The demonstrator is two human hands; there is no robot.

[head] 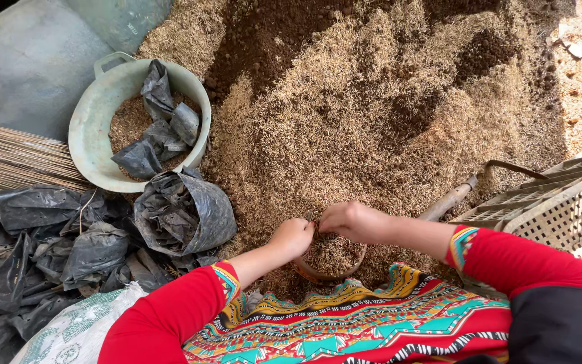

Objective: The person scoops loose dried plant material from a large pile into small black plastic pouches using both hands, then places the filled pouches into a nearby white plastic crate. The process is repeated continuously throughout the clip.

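Rice-husk gold fills the ground, mixed with dark soil. Both hands meet over a small brown pot (331,259) set close against the person's lap, within easy reach of the husk heap (372,121). Left hand (293,236) is curled into a loose fist at the pot's rim; right hand (353,221) pinches husk above it, fingers bunched. Crumpled black bags (183,212) wait just left, by a pale basin (95,121).
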